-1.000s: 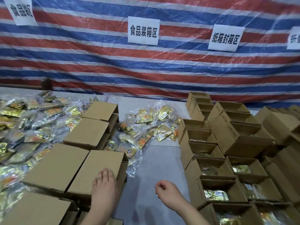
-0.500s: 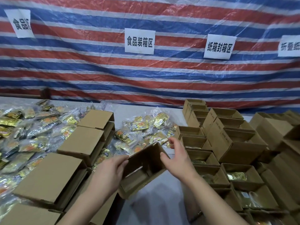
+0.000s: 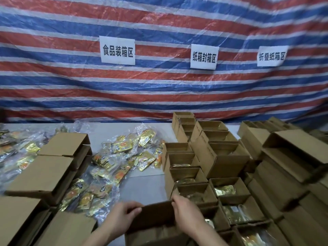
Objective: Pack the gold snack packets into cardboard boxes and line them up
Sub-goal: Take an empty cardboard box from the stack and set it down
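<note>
Nearest the viewer, two bare hands hold an open cardboard box (image 3: 152,221) at the bottom middle of the table (image 3: 147,185). The left hand (image 3: 122,216) grips the box's far left corner, fingers curled over the rim. The right hand (image 3: 186,213) pinches the far right corner, thumb and fingers clamped on the cardboard edge. The box's inside is in shadow, so whether it holds anything cannot be told.

Just right of this box, open boxes stand in rows (image 3: 193,176) running away from the viewer, several with gold packets (image 3: 224,189) inside. To the left sit boxes (image 3: 42,173) showing plain brown faces. Between them, a loose heap of gold snack packets (image 3: 120,162) in clear wrap lies on the table, with more packets (image 3: 19,153) at the far left.

Beyond the table hangs a red, white and blue striped tarp (image 3: 159,89) with three paper signs (image 3: 117,50).

The step in hand looks like setting a fresh box at the near end of the row. The next move likely calls for butting it squarely against its neighbour, then reaching left and forward for packets to fill it.
</note>
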`<action>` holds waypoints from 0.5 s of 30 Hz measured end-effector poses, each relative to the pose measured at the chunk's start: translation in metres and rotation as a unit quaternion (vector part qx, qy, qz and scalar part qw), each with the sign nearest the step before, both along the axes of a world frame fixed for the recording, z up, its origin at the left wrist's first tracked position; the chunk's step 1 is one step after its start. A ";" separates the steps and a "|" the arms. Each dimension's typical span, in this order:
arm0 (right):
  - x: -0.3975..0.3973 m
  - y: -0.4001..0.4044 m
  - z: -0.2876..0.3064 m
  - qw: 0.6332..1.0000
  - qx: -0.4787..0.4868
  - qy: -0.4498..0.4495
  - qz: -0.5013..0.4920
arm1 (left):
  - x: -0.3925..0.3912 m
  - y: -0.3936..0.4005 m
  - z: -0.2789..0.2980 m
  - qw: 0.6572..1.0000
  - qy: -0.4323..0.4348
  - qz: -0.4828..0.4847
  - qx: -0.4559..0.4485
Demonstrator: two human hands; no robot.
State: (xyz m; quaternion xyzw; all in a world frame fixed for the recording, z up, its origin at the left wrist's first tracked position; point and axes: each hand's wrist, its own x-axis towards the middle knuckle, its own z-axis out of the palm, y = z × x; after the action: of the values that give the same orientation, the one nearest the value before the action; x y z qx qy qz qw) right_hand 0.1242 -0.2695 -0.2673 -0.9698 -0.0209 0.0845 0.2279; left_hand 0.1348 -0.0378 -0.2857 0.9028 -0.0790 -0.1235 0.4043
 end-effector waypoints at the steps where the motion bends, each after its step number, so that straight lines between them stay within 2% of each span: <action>1: -0.001 0.000 -0.007 1.000 0.004 0.007 -0.010 | 0.000 -0.003 -0.006 1.000 0.012 0.012 0.006; 8: -0.006 0.007 -0.053 0.995 0.027 0.029 -0.087 | -0.009 -0.009 -0.052 0.979 0.065 0.190 -0.032; 11: -0.004 0.011 -0.079 0.992 0.037 0.047 -0.113 | -0.012 -0.007 -0.078 0.973 0.088 0.212 -0.032; 15: -0.003 0.011 -0.117 0.990 0.035 0.095 -0.101 | -0.018 -0.004 -0.107 0.969 0.105 0.224 -0.027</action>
State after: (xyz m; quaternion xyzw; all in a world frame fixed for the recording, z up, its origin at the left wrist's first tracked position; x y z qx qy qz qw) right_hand 0.1209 -0.2581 -0.3840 -0.9460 0.0963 0.1516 0.2698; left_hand 0.1165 -0.0415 -0.3927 0.8683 0.1643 -0.1216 0.4521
